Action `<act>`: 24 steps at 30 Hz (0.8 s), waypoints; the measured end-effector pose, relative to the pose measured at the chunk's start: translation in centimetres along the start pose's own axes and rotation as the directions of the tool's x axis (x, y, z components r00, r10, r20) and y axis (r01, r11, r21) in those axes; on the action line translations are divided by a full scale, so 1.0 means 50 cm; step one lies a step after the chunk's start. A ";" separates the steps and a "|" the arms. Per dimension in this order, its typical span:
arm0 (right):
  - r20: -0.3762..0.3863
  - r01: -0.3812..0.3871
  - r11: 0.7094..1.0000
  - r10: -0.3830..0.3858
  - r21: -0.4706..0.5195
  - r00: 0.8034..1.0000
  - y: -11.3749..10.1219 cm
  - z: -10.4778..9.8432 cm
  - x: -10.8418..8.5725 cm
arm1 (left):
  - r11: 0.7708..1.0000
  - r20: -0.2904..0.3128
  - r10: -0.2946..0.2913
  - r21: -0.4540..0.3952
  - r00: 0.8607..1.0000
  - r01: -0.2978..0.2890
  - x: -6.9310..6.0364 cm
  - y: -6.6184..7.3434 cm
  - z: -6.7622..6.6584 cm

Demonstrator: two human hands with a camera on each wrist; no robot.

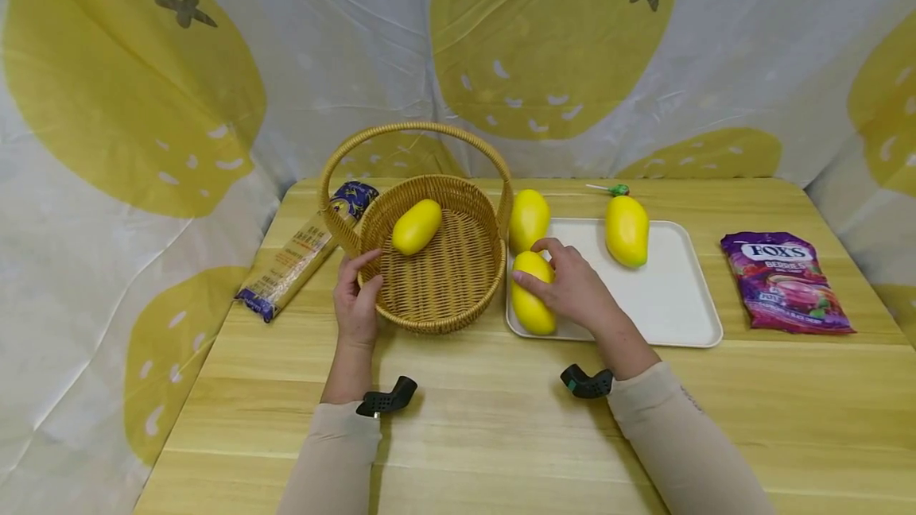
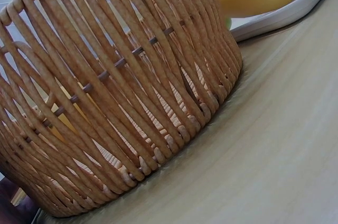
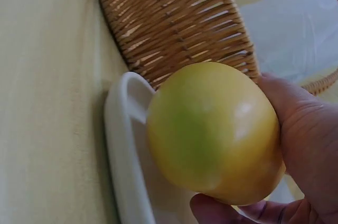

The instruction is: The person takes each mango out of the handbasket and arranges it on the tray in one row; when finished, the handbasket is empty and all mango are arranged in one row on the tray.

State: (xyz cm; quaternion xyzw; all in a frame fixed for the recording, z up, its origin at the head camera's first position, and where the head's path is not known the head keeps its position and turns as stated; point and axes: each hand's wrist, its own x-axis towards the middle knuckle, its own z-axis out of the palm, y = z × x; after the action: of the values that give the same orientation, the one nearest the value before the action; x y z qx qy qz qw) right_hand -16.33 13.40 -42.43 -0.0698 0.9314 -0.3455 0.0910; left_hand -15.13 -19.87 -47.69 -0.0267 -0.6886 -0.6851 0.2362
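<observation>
A yellow mango with a greenish end is gripped by my right hand over the left end of a white tray. In the right wrist view the thumb and fingers curl around this mango. My left hand holds the near left rim of a round wicker basket, thumb and index finger at the edge. Inside the basket lies one mango. Another mango sits at the tray's far left corner, and one more rests toward its far right side.
Left of the basket lies a long golden and blue packet, partly behind the handle. A green-wrapped lollipop is behind the tray. A purple candy bag lies to the right. Lemon-print cloth hangs behind the wooden table.
</observation>
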 end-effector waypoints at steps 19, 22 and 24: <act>-0.025 -0.010 0.998 0.008 -0.067 1.000 -0.008 0.024 0.001 | 1.000 0.000 0.002 -0.001 1.000 -0.002 0.006 0.001 0.001; -0.019 -0.012 0.997 0.010 -0.081 1.000 -0.009 0.023 0.001 | 1.000 0.004 0.004 -0.007 1.000 -0.004 0.006 0.002 0.002; -0.014 -0.015 0.996 0.014 -0.086 1.000 -0.009 0.022 0.000 | 1.000 0.005 0.005 -0.004 1.000 -0.005 0.006 0.001 0.002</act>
State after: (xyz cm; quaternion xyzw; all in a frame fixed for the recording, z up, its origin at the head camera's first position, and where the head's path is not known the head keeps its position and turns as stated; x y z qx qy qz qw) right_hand -16.07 12.35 -42.94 -0.0647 0.9465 -0.3047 0.0841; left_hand -15.38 -19.86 -47.53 -0.0309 -0.6877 -0.6858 0.2361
